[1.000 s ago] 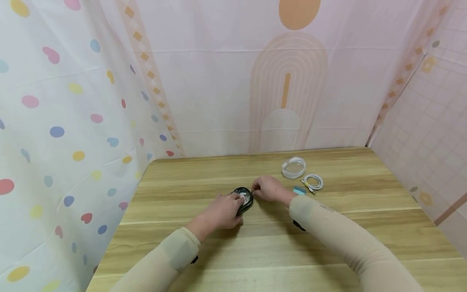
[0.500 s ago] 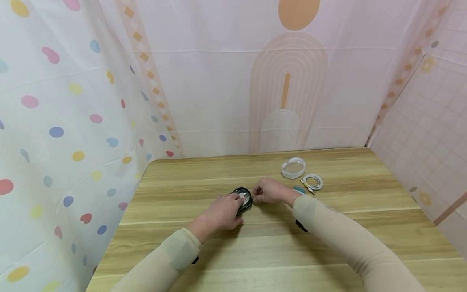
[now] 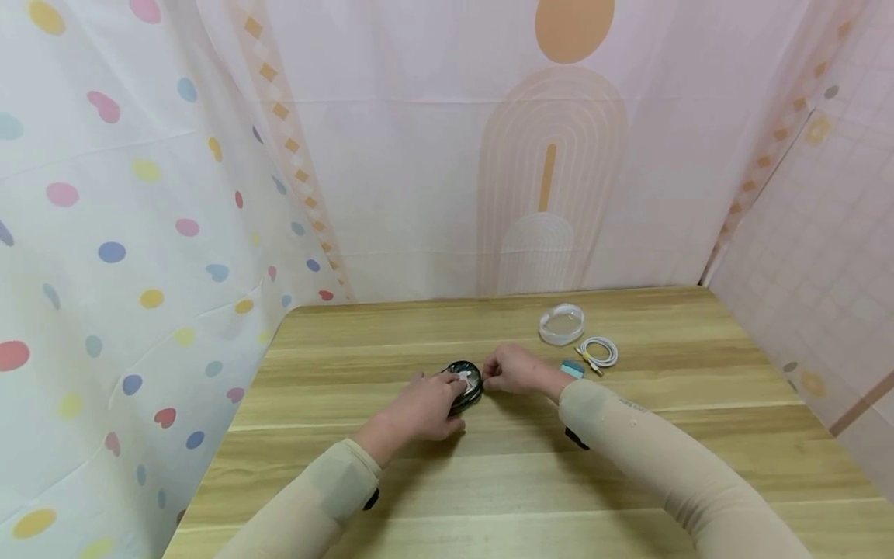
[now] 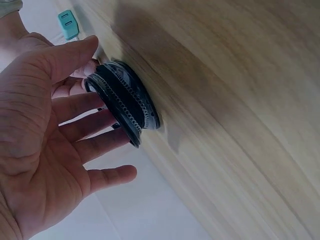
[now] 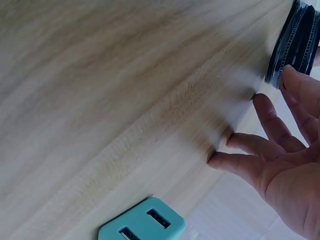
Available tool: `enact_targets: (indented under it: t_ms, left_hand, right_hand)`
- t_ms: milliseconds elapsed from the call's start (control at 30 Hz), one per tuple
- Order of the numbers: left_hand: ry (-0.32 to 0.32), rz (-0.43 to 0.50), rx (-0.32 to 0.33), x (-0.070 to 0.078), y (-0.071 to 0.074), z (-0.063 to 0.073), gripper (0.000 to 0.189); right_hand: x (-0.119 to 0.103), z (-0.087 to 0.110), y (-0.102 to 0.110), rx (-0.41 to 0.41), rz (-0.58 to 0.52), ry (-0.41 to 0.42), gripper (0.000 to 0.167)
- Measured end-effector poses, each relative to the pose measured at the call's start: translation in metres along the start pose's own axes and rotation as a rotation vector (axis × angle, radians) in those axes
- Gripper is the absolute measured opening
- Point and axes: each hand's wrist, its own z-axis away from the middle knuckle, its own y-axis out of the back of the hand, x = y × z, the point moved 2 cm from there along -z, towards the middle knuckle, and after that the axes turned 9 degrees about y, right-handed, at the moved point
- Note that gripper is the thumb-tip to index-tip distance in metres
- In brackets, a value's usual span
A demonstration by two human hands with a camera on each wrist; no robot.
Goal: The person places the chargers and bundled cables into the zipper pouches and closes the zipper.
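A rounded black zippered case [image 3: 476, 380] lies on the wooden table, a light patch showing on its top. My left hand [image 3: 426, 407] rests on it with the fingers laid fairly straight across the top. In the left wrist view, the zip teeth run round the side of the case [image 4: 131, 102], and the thumb stands away from it. At the case's right edge is my right hand [image 3: 513, 369]. Its thumb and forefinger pinch what looks like the zipper pull, mostly hidden; the other fingers of this hand [image 5: 292, 165] touch the tabletop in the right wrist view.
Right of my right hand sits a teal charger [image 3: 573, 368] with two USB slots. Behind it lie a coiled white cable [image 3: 612, 357] with a yellow tie and a clear, round ring-shaped item [image 3: 561, 340]. Patterned curtains enclose the table's back and sides.
My right hand has shifted slightly toward me along the case's right edge. The left hand stays on top of the case. The head view has tilted a little.
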Motion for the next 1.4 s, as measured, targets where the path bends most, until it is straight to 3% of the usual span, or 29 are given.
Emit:
enact_targets:
  t_ms: [300, 567, 967, 1400]
  left_hand:
    - [-0.068, -0.016, 0.031, -0.0038, -0.0013, 0.0033, 0.058]
    - [-0.127, -0.035, 0.020, -0.0066, -0.0034, 0.0037, 0.069]
    - [-0.100, 0.015, -0.030, -0.0062, -0.0020, 0.0050, 0.073]
    - [-0.056, 0.025, -0.059, -0.0010, 0.0004, 0.0038, 0.074]
  right_hand:
    - [0.0048, -0.0053, -0.0010, 0.052, 0.068, -0.056, 0.009]
    - [0.0049, -0.0070, 0.0012, 0.092, 0.111, -0.068, 0.007]
    - [0.0058, -0.0053, -0.0003, 0.068, 0.102, -0.064, 0.009]
    - [0.0054, -0.0044, 0.0022, 0.064, 0.116, 0.007, 0.012]
